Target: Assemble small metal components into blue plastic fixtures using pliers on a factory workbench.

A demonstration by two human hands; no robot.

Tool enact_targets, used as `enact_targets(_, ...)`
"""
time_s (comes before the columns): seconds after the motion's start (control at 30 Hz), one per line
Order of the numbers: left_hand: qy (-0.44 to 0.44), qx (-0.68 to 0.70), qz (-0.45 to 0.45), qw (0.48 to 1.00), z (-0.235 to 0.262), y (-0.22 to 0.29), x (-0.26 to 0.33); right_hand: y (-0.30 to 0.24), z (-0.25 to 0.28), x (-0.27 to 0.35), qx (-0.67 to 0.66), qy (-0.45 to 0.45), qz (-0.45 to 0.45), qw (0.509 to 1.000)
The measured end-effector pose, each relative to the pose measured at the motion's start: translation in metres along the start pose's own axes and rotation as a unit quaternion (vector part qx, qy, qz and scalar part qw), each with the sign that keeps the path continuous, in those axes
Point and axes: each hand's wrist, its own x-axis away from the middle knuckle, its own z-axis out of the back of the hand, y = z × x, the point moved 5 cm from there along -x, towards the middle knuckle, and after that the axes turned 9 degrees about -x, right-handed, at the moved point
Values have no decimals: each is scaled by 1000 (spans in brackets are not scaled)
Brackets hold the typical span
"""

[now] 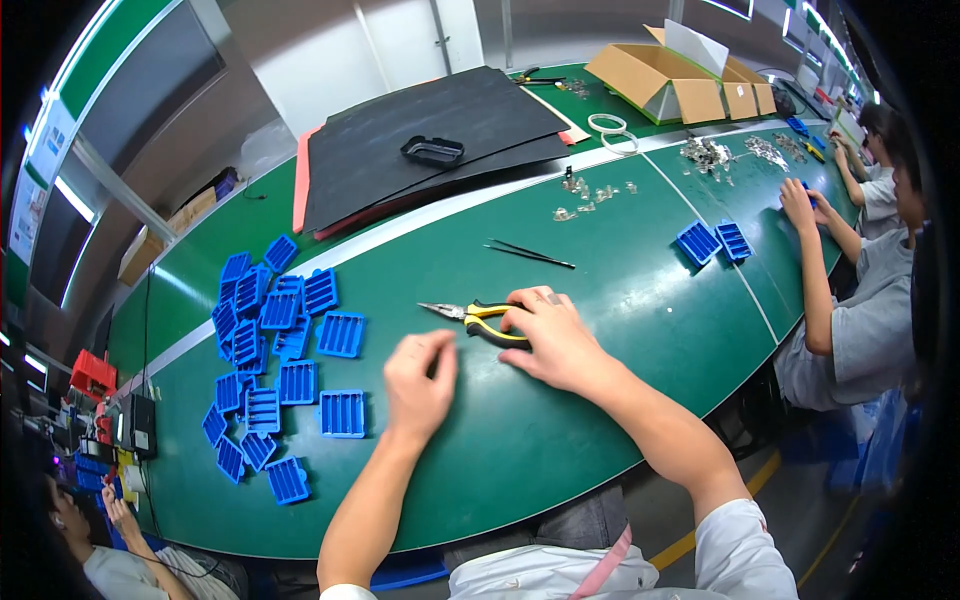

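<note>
My right hand [556,338] is on the handles of yellow-and-black needle-nose pliers [462,312], fingers over one handle and thumb by the other. The jaws point left, just above the green tabletop. To their left, my left hand [420,378] is curled, thumb and fingertips drawn together; anything between them is hidden. Beyond the pliers lies a pair of dark tweezers [530,254]. Left of my left hand sits a blue slotted plastic case [342,414], with another blue case [341,334] farther back and a heap of similar ones [262,310] beside them.
Small metal parts [585,200] lie scattered at the far side. Black sheets [420,140] carry a black tray [432,151]. An open cardboard box [650,75] stands far right. Two blue cases [698,244] lie right, near a co-worker [850,290]; another person [120,560] sits lower left.
</note>
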Motion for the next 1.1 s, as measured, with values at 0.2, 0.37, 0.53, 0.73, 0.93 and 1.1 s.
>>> enact_targets(0.2,4,-85,70,994,9,-39,-8,20,16,-3,-23,-27,-36,999)
enact_targets(0.37,-16,-102,44,994,5,-38,-5,31,21,-5,-47,-17,-52,997)
enact_targets(0.53,-45,-96,17,994,1,-30,-5,30,22,-4,-47,-13,-40,998)
enact_targets(0.73,-72,-102,12,992,-3,-27,-4,29,22,-3,-46,-23,-49,997)
enact_targets(0.93,-72,-105,1,992,-3,-27,-4,26,23,-4,-49,-63,-74,994)
enact_targets(1.1,-80,-92,10,993,-5,-33,-6,25,23,-5,-55,-37,-54,996)
